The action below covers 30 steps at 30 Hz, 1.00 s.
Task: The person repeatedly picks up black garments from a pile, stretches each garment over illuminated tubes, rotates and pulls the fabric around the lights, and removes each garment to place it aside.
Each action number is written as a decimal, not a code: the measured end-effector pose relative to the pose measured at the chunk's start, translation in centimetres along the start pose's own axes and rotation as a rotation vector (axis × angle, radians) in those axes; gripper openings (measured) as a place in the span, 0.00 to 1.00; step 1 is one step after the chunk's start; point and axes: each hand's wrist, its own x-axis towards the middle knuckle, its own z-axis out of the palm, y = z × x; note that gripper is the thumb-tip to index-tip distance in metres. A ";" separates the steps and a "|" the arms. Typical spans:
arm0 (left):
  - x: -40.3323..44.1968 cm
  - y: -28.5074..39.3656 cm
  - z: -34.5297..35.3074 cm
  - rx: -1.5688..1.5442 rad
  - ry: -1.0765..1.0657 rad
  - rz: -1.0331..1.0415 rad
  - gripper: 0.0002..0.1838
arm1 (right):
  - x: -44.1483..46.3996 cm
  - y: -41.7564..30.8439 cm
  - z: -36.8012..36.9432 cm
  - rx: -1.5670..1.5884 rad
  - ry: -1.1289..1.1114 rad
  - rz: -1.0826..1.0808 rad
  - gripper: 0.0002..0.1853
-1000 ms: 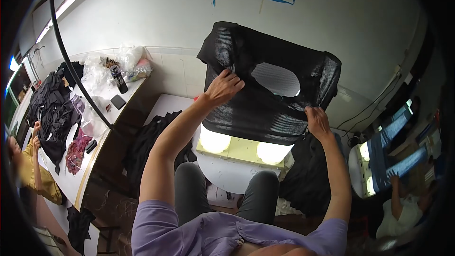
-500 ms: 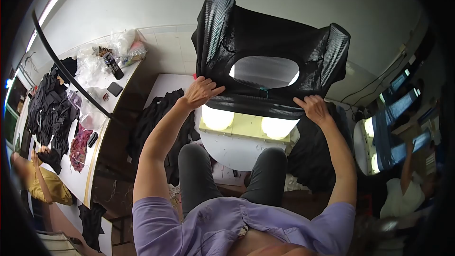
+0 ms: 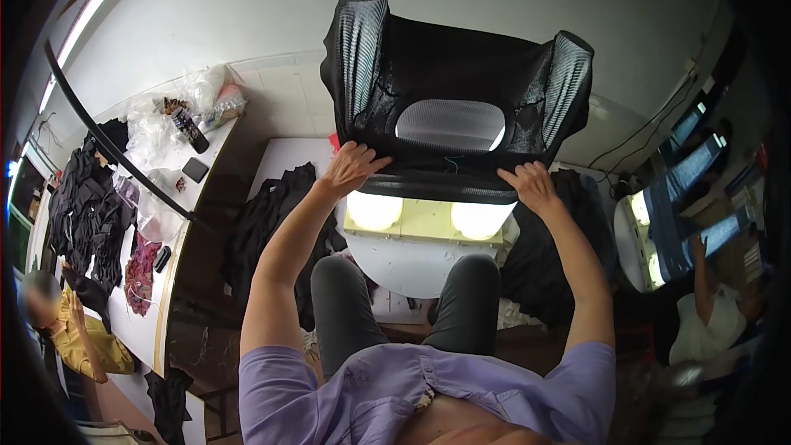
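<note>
A black knit garment [image 3: 461,58] is stretched over two upright posts of a lit frame, with light showing through its thin knit at both sides. An oval neck opening [image 3: 451,124] faces me, and a short teal thread hangs just below it. My left hand [image 3: 350,166] grips the garment's near edge at the left. At the right of the same edge, my right hand [image 3: 531,185] has its fingers closed on the cloth. Two bright lamps [image 3: 375,211] on a yellowish base glow beneath the fabric.
Dark garments [image 3: 544,272] are heaped on both sides of the lamp base. On the left table [image 3: 165,305] lie a black pile, plastic bags [image 3: 152,136], a bottle [image 3: 190,130] and a phone [image 3: 195,169]. One person in yellow [image 3: 86,338] sits left; another in white [image 3: 707,330] works right.
The garment's upper part appears shifted slightly left in view, and its neck opening looks a little lower. Both hands keep their hold on the near edge. The person at left has moved their arms.
</note>
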 end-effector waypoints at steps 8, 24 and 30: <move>5.0 -2.3 -6.5 -0.191 0.262 0.014 0.27 | 4.2 1.1 -5.6 0.062 0.114 0.097 0.22; 11.2 -11.3 -12.8 -0.371 0.408 -0.765 0.20 | 11.3 10.6 -17.3 -0.094 0.165 0.666 0.28; 12.2 -14.5 -14.1 -0.416 0.478 -0.937 0.13 | 13.7 12.9 -17.9 -0.043 0.274 0.688 0.10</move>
